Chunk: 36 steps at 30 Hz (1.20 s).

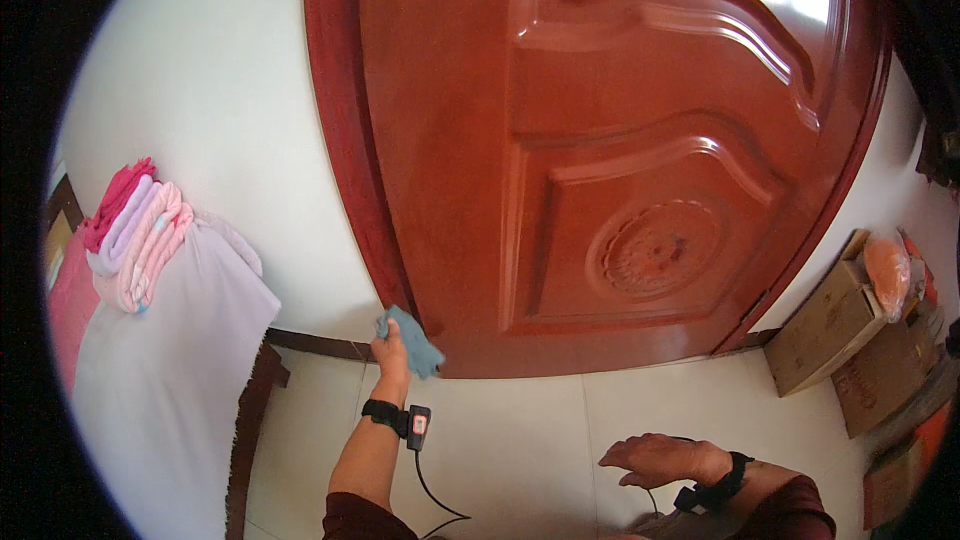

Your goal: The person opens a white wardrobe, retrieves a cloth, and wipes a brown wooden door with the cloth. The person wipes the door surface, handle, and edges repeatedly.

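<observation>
My left hand (390, 352) is closed around a grey-blue cloth (412, 343), at the lower left corner of a reddish-brown panelled door (450, 165). The cloth hangs over the hand's right side, close to the door frame (352, 165); whether it touches the wood I cannot tell. My right hand (652, 459) is held low at the right, over the tiled floor, with nothing in it and the thumb apart from the fingers. Both wrists carry black straps with small devices and cables.
At the left, folded pink and lilac towels (142, 247) lie on furniture draped with a pale cloth (165, 375). Cardboard boxes (821, 322) stand by the wall at the right, with an orange bag (887, 274) on top.
</observation>
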Motion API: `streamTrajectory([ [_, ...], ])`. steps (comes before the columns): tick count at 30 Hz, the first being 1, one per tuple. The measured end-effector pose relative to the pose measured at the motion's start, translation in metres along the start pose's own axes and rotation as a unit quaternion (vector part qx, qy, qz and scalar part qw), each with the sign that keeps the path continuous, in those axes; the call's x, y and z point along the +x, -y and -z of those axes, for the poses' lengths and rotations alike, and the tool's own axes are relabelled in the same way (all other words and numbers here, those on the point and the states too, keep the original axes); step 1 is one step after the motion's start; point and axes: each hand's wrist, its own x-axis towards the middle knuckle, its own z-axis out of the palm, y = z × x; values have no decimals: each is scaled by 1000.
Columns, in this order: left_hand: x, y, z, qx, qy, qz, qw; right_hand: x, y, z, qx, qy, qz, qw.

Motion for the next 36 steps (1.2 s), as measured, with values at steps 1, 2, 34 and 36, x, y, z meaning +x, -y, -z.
streamTrajectory([
  [1, -6, -24, -9, -63, -2, -36, 997, -1, 1, 1, -3, -4, -3, 1000],
  [2, -13, -51, -19, -119, -3, -75, 990, -1, 1, 1, -4, -9, -5, 1000],
  [34, -90, -336, -209, 204, -213, -703, 648, -4, -28, -1, -125, -109, 66, 984],
  [36, -104, -301, -238, 234, -180, -751, 590, 4, -39, -1, -145, -130, 28, 981],
])
